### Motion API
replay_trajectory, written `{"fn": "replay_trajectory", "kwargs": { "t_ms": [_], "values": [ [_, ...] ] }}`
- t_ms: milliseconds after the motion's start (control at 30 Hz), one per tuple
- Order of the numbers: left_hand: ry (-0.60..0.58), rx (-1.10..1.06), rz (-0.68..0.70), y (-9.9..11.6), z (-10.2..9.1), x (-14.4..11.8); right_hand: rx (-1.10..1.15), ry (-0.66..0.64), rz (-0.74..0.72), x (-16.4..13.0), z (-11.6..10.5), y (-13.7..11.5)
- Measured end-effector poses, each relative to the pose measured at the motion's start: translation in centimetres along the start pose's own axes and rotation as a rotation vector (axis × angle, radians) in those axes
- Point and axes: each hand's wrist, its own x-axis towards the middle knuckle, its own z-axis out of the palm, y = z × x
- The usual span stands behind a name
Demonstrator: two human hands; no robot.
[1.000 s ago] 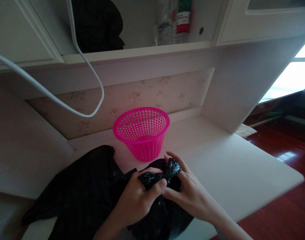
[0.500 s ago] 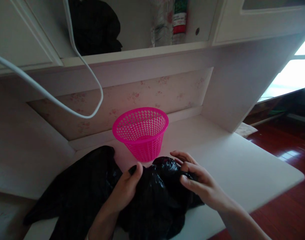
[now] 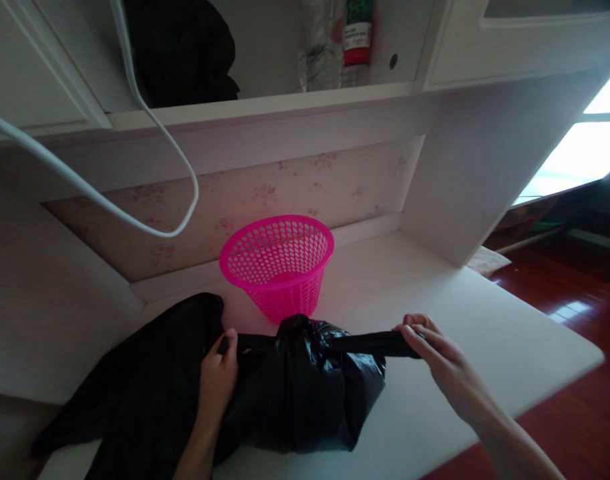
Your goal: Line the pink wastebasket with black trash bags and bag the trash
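Note:
A full black plastic bag (image 3: 305, 393) lies on the white desk (image 3: 435, 373) in front of me. My left hand (image 3: 217, 377) grips one twisted end of the bag's top on the left. My right hand (image 3: 432, 350) grips the other twisted end (image 3: 369, 343) and holds it stretched out to the right. The two ends run taut across the bag's top. A pink perforated basket (image 3: 277, 263) stands upright just behind the bag, and nothing shows inside it.
More black material (image 3: 135, 387) is spread over the desk's left front. A white cable (image 3: 149, 120) hangs in a loop from above left. A shelf (image 3: 265, 103) overhead carries a dark bundle and bottles. Red wooden floor (image 3: 575, 313) lies to the right.
My hands were bunched together at the bag's top. They have moved apart, left and right, drawing the two ends of the bag out taut.

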Motion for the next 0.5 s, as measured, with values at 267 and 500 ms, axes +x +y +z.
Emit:
{"fn": "replay_trajectory", "kwargs": {
  "t_ms": [267, 500],
  "values": [
    [-0.271, -0.258, 0.336, 7.9, -1.9, -3.2, 0.252, -0.446, -0.166, -0.1, 5.7, -7.9],
    [-0.245, -0.356, -0.067, 9.8, 1.6, -7.0, 0.301, -0.824, -0.523, 0.0, 9.5, -9.9]
  ]
}}
